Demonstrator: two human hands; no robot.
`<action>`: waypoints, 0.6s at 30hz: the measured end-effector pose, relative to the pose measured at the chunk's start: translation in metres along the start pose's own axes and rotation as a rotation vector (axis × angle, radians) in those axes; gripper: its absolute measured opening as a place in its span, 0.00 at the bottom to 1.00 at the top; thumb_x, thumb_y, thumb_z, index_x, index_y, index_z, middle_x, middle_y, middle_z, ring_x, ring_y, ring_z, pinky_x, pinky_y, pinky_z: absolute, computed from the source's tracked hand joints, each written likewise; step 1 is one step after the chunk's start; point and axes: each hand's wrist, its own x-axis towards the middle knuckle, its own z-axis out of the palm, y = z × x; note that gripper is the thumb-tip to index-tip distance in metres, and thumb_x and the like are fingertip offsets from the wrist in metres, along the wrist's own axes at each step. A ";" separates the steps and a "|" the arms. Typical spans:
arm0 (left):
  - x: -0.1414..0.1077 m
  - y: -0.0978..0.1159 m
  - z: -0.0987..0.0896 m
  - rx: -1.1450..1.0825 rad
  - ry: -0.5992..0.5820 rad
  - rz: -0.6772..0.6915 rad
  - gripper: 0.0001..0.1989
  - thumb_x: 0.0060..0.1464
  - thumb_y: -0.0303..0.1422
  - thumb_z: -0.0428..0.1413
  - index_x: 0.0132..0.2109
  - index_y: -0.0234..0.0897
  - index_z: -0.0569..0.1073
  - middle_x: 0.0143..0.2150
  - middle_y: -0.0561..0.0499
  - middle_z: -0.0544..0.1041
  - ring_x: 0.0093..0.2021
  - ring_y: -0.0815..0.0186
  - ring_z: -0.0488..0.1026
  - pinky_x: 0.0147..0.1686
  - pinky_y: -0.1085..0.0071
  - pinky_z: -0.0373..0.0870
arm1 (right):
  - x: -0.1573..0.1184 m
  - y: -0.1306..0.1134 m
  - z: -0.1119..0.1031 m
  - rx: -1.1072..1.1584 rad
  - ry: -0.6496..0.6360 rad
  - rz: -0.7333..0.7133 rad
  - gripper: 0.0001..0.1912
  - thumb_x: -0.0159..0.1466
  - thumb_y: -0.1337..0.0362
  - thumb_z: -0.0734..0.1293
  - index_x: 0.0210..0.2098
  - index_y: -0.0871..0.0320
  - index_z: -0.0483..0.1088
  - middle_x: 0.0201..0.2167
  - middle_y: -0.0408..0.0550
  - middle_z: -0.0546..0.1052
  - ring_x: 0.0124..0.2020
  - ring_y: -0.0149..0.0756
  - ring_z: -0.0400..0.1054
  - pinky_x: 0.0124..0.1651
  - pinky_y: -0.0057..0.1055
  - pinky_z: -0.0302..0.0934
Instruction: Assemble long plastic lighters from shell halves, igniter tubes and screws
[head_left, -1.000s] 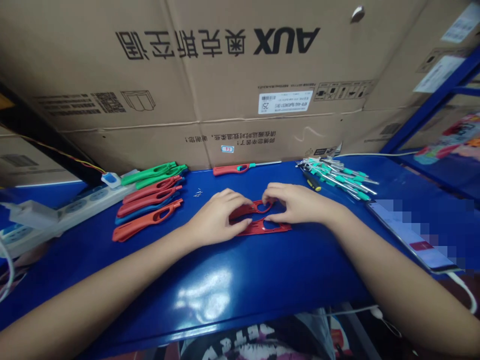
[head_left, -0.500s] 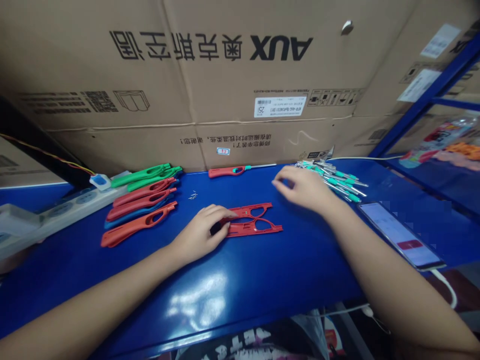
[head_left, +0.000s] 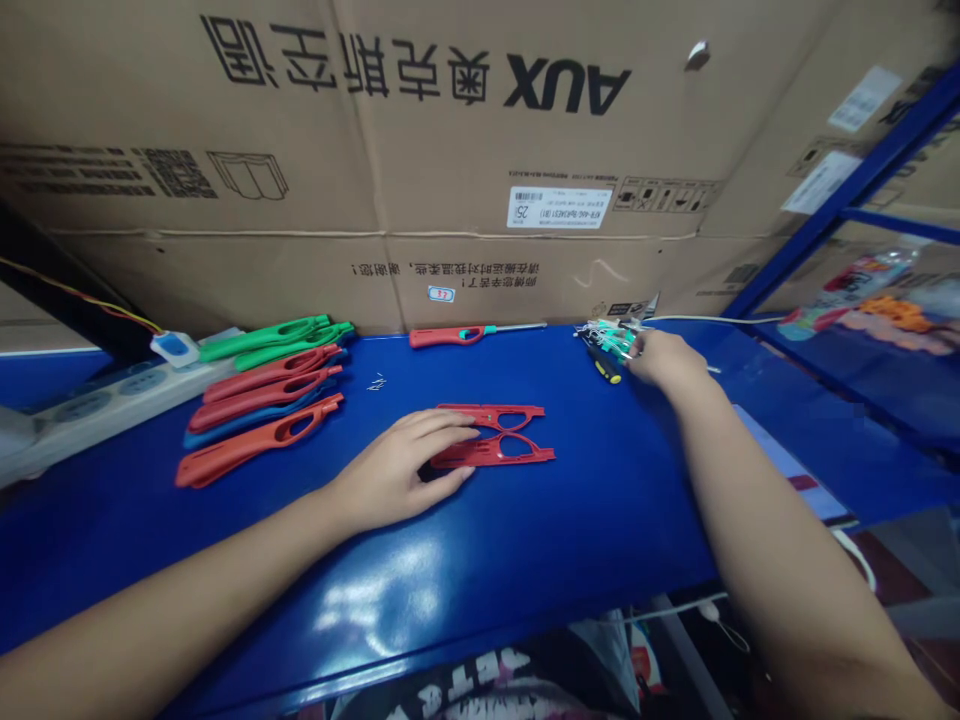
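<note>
Two red handle halves (head_left: pixel 525 452) lie side by side on the blue table (head_left: pixel 570 530), inner sides up. My left hand (head_left: pixel 409 460) rests over their left ends, fingers spread and touching them. At the back right, my right hand (head_left: pixel 667 362) is at a pile of green and metal lighter rods (head_left: pixel 615 338), its fingers closed on some of them; the fingertips are partly hidden. A screwdriver with a black and yellow handle (head_left: pixel 606 368) lies beside the pile. A red lighter (head_left: pixel 448 336) with a metal rod lies by the cardboard.
Green (head_left: pixel 262 338), red (head_left: pixel 262 408), blue and orange (head_left: pixel 255 445) handle shells lie at the left near a white power strip (head_left: pixel 97 400). Small screws (head_left: pixel 377 382) lie behind my left hand. A phone (head_left: pixel 795 470) is under my right forearm. Cardboard (head_left: pixel 420 200) stands behind.
My right hand has moved right onto the rod pile and closed there, and the screwdriver has come into view. My left hand's fingers have spread more over the red halves.
</note>
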 end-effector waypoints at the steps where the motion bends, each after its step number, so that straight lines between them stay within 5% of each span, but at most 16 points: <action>1: 0.000 -0.001 0.001 0.006 -0.010 0.011 0.18 0.65 0.36 0.56 0.59 0.41 0.72 0.61 0.45 0.76 0.61 0.57 0.71 0.62 0.57 0.68 | 0.000 0.000 0.000 0.009 0.020 0.000 0.11 0.55 0.67 0.69 0.39 0.57 0.75 0.42 0.59 0.80 0.44 0.52 0.76 0.38 0.36 0.65; 7: -0.002 -0.006 0.003 0.065 -0.032 0.040 0.15 0.67 0.35 0.54 0.58 0.42 0.75 0.57 0.47 0.79 0.57 0.59 0.75 0.59 0.57 0.70 | -0.001 0.004 -0.007 0.100 0.174 -0.058 0.07 0.60 0.64 0.66 0.40 0.55 0.68 0.40 0.54 0.79 0.41 0.47 0.74 0.38 0.34 0.61; 12: -0.003 -0.007 0.003 0.110 -0.009 0.069 0.15 0.66 0.34 0.54 0.57 0.39 0.76 0.56 0.46 0.79 0.57 0.58 0.76 0.58 0.56 0.72 | -0.001 -0.003 -0.004 0.446 0.375 -0.260 0.04 0.61 0.64 0.65 0.34 0.55 0.64 0.31 0.49 0.75 0.32 0.40 0.69 0.38 0.34 0.61; 18: -0.001 0.007 -0.014 0.155 -0.100 -0.023 0.13 0.66 0.32 0.54 0.53 0.36 0.78 0.53 0.45 0.81 0.52 0.56 0.79 0.53 0.57 0.75 | -0.032 -0.035 -0.001 0.812 0.263 -0.675 0.07 0.64 0.59 0.66 0.38 0.55 0.66 0.33 0.46 0.73 0.34 0.37 0.68 0.40 0.34 0.63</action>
